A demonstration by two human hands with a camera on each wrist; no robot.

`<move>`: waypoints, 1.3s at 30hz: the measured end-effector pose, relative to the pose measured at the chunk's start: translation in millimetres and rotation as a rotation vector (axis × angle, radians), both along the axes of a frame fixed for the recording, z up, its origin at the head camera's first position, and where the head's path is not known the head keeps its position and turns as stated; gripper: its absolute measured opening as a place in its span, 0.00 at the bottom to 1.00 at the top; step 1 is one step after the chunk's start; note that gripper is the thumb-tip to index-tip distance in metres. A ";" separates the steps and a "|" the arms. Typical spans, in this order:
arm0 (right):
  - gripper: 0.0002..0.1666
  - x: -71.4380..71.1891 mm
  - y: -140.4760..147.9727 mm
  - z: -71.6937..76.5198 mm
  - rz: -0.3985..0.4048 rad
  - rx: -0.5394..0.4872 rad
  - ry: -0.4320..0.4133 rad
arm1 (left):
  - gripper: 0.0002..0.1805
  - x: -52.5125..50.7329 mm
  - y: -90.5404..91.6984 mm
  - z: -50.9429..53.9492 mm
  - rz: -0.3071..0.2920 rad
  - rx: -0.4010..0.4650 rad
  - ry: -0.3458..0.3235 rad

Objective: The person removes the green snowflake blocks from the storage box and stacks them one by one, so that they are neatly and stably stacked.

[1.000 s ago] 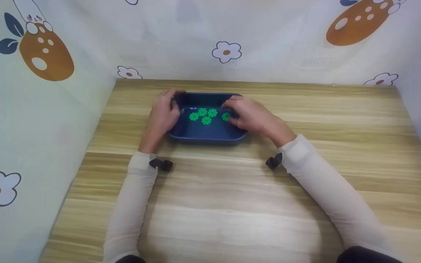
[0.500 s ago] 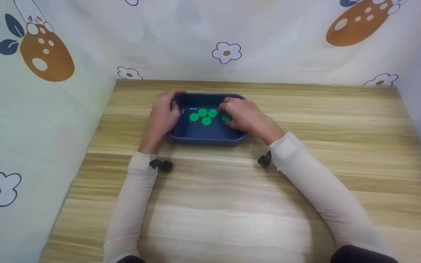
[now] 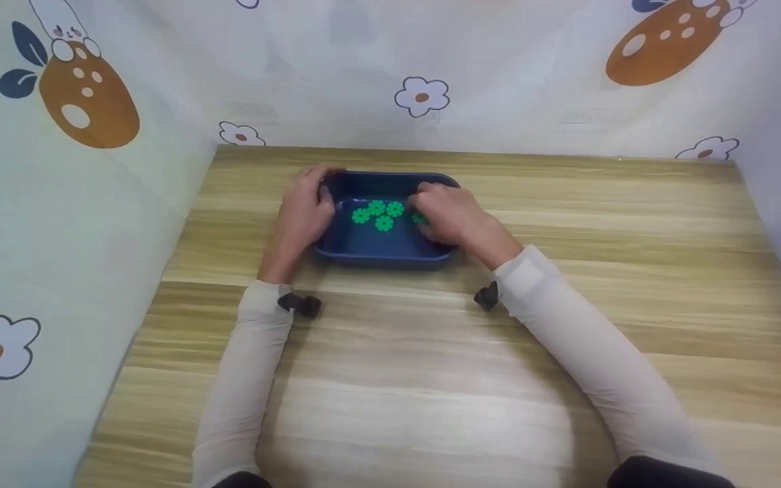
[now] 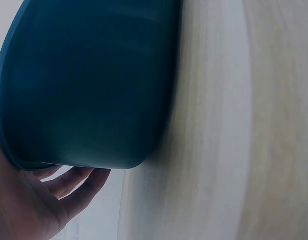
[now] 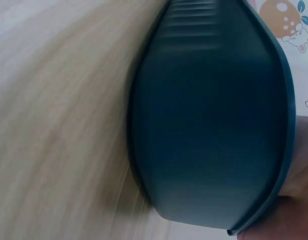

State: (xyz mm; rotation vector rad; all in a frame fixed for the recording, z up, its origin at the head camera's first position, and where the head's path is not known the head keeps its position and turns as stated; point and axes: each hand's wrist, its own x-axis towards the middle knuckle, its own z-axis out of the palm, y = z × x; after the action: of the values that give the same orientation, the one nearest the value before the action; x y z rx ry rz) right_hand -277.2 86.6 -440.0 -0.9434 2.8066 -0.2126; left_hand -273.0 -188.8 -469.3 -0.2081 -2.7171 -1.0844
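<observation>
A dark blue rectangular tray (image 3: 378,245) stands on the wooden table. My left hand (image 3: 302,213) grips its left end, thumb inside and fingers over the outer wall. In the left wrist view those curled fingers (image 4: 78,187) touch the tray's outside. Several green notched plastic discs (image 3: 384,224) lie flat in the middle of the tray. At its right end my right hand (image 3: 451,213) reaches in over the rim, fingers and thumb curled on one green disc (image 3: 419,218), mostly hidden beneath them. The right wrist view shows the tray's outer wall (image 5: 209,120) but not the fingertips.
A pale wall sheet (image 3: 336,61) printed with flowers and orange fruit rises behind the table and along its left side. Wood-grain tabletop (image 3: 390,379) extends around the tray. A plain pale wall (image 3: 780,169) bounds the right side.
My right hand has shifted left and further into the tray, closing over the rightmost disc. The left hand, the tray and the other discs have stayed put.
</observation>
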 end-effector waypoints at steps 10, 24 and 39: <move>0.16 -2.0 -1.2 -2.9 0.004 -0.017 0.018 | 0.27 -0.6 -1.0 -0.4 -0.001 0.000 0.006; 0.22 -4.6 10.4 -10.4 0.014 -0.248 0.012 | 0.27 -2.6 -0.9 -1.4 -0.016 -0.005 0.046; 0.22 -2.6 18.1 -17.7 -0.073 -0.619 -0.021 | 0.27 0.0 -0.8 -0.2 -0.010 0.002 0.019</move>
State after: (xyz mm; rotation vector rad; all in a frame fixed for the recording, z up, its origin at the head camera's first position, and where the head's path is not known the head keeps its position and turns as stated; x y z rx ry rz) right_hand -279.8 104.7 -457.8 -0.9248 2.7936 -1.1397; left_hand -273.0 -189.5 -469.5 -0.2310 -2.7009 -1.0820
